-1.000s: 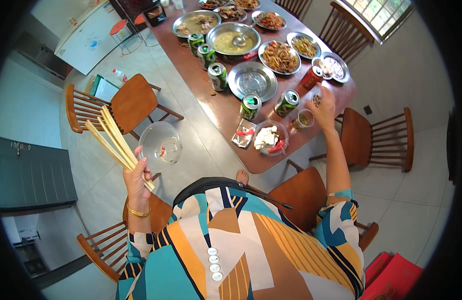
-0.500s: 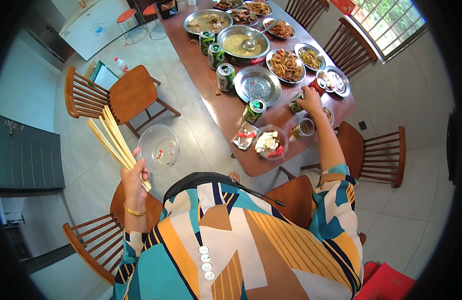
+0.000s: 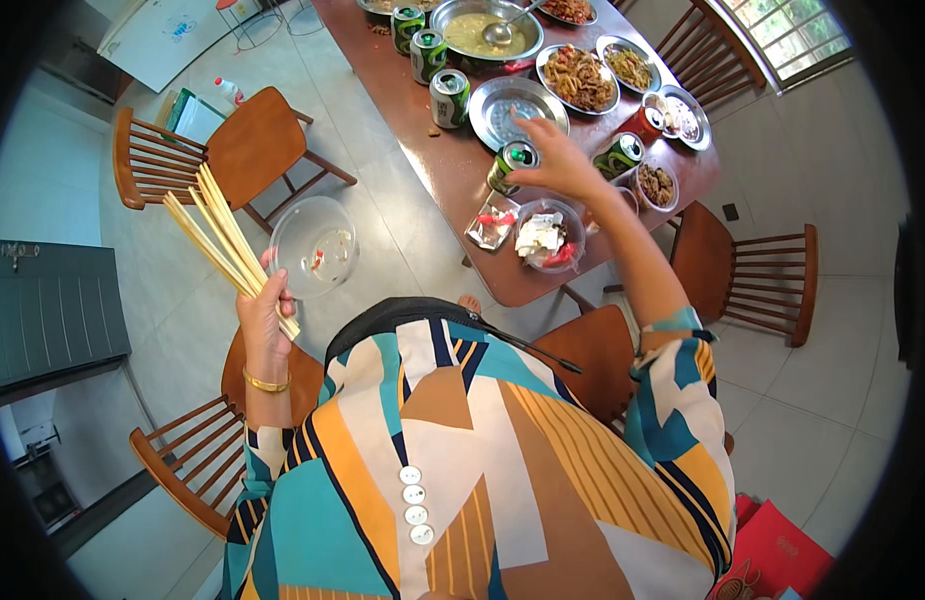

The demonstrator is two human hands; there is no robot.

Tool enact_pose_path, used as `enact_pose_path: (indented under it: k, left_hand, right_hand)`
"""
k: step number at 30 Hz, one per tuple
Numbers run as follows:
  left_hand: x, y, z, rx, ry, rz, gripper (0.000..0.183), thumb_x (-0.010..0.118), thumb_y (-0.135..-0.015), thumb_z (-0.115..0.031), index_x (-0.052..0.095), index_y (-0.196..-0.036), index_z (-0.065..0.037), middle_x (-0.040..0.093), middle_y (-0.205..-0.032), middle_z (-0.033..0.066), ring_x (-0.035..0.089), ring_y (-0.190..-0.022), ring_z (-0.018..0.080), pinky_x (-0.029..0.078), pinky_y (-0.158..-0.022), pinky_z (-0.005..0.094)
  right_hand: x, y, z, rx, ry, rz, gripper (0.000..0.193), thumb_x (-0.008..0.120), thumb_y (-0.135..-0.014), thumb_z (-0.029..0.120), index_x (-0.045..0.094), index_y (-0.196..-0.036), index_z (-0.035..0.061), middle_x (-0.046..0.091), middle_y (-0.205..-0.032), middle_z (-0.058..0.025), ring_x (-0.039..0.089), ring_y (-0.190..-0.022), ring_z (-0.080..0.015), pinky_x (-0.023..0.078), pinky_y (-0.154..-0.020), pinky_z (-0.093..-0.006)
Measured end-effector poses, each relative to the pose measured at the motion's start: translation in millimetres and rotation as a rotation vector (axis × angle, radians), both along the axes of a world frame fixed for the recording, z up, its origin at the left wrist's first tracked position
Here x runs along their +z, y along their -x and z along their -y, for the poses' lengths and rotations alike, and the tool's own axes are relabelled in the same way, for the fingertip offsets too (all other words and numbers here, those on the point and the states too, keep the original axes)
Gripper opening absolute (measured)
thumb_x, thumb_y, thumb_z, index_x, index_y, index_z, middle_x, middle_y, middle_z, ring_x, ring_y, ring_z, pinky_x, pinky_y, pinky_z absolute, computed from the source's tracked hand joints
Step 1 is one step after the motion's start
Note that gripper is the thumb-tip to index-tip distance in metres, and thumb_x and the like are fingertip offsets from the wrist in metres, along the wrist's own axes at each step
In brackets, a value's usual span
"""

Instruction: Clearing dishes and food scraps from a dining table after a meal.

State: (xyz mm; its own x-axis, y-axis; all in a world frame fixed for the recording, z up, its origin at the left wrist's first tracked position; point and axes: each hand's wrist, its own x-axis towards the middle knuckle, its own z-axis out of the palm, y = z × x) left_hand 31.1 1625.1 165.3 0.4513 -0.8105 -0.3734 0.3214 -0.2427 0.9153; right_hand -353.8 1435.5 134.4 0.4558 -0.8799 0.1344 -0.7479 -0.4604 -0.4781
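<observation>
My left hand (image 3: 264, 318) grips a bundle of pale wooden chopsticks (image 3: 222, 238) and also holds a clear plastic bowl (image 3: 313, 245) with red scraps in it, off to the left of the table. My right hand (image 3: 555, 163) reaches over the brown dining table (image 3: 452, 180), fingers spread, holding nothing. It hovers beside a green drink can (image 3: 510, 162) and the near rim of an empty metal plate (image 3: 515, 103). A small bowl of white and red scraps (image 3: 547, 235) sits just below that hand, near the table's end.
More green cans (image 3: 448, 96), a metal soup basin with a ladle (image 3: 480, 32) and several dishes of food fill the table. Wooden chairs stand at the left (image 3: 232, 150), right (image 3: 757, 270) and below me (image 3: 197, 460). A red bag (image 3: 782, 555) lies at the lower right.
My right hand has moved left across the table, from the cups at the right side to beside the green can and metal plate. The left hand keeps the chopsticks and bowl.
</observation>
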Motion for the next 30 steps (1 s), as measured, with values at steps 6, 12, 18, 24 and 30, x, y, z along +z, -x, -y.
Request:
enact_pose_path:
  k: [6,12,18,24,30]
  left_hand:
    - [7,5,7,-0.039,0.027,-0.009,0.035,0.059,-0.077,-0.003,0.053,-0.112,-0.003,0.049,-0.058,-0.0021,0.04,-0.041,0.0033,0.034,-0.038,0.0143]
    - [-8,-7,-4,-0.008,0.022,-0.05,0.036,0.058,-0.078,-0.003,0.051,-0.113,-0.002,0.049,-0.06,-0.0017,0.041,-0.042,0.0029,0.035,-0.037,0.0142]
    - [-4,-11,-6,0.024,0.003,-0.026,0.034,0.058,-0.077,-0.003,0.052,-0.111,-0.003,0.049,-0.06,-0.0018,0.042,-0.043,0.003,0.035,-0.036,0.0144]
    - [-9,-24,-11,0.065,0.01,-0.039,0.034,0.058,-0.077,-0.002,0.052,-0.111,-0.002,0.049,-0.062,-0.001,0.042,-0.045,0.0036,0.035,-0.038,0.0148]
    - [-11,-46,-16,0.08,-0.01,-0.003,0.04,0.055,-0.078,-0.002,0.048,-0.117,-0.001,0.045,-0.063,-0.0017,0.04,-0.045,0.0045,0.035,-0.039,0.0155]
  right_hand:
    - [-40,-10,3,-0.038,0.051,-0.135,0.044,0.066,-0.062,0.02,0.053,-0.103,0.009,0.052,-0.096,-0.0186,0.051,-0.088,-0.0375,0.043,-0.077,-0.0435]
    - [-19,36,5,-0.197,0.007,-0.158,0.044,0.065,-0.062,0.02,0.052,-0.103,0.009,0.052,-0.097,-0.0188,0.05,-0.092,-0.0377,0.042,-0.081,-0.0417]
    - [-43,69,0,-0.237,-0.019,-0.267,0.051,0.064,-0.06,0.013,0.05,-0.109,0.0082,0.048,-0.107,-0.0197,0.046,-0.101,-0.0392,0.041,-0.086,-0.0425]
    - [-15,36,17,-0.176,0.174,-0.192,0.07,0.071,-0.059,0.027,0.044,-0.121,0.0066,0.043,-0.119,-0.0229,0.04,-0.112,-0.0388,0.035,-0.094,-0.044]
    - [6,-87,65,-0.213,0.121,-0.037,0.079,0.075,-0.057,0.038,0.042,-0.123,0.0111,0.042,-0.121,-0.0195,0.044,-0.109,-0.0359,0.04,-0.087,-0.0439]
